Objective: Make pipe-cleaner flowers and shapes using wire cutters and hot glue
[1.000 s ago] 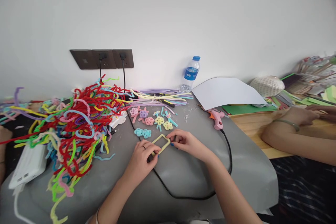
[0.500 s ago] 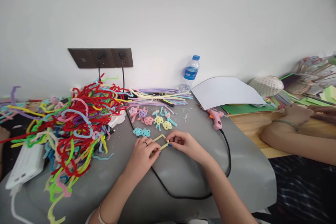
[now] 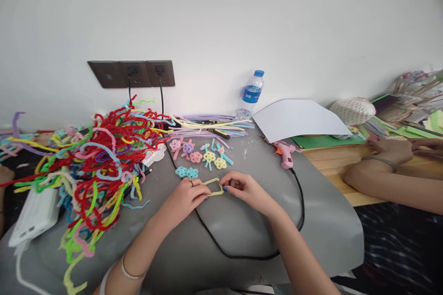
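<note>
Between my hands is a pale yellow pipe cleaner (image 3: pixel 215 193) bent into a roughly rectangular loop. My left hand (image 3: pixel 188 196), with a ring on one finger, pinches the loop's left end. The right end is pinched by my right hand (image 3: pixel 244 189); its fingertips partly hide the bend there. Just beyond lie two joined light blue flower shapes (image 3: pixel 187 172). Farther back are a yellow flower (image 3: pixel 220 163), a yellow flower with blue strips (image 3: pixel 209 156), a pink flower (image 3: pixel 196 157) and a purple flower (image 3: pixel 188 148).
A tangled heap of colourful pipe cleaners (image 3: pixel 110 161) covers the left side, beside a white power bank (image 3: pixel 34 216). A pink glue gun (image 3: pixel 285 155) trails a black cord. Straight pipe cleaners (image 3: pixel 211 124), a water bottle (image 3: pixel 251 94) and white paper (image 3: pixel 297 120) line the wall. Another person's arm (image 3: pixel 391 179) rests at right.
My left hand has shifted slightly left and turned, and the yellow loop now lies more level between my hands. My right hand stays nearly in place.
</note>
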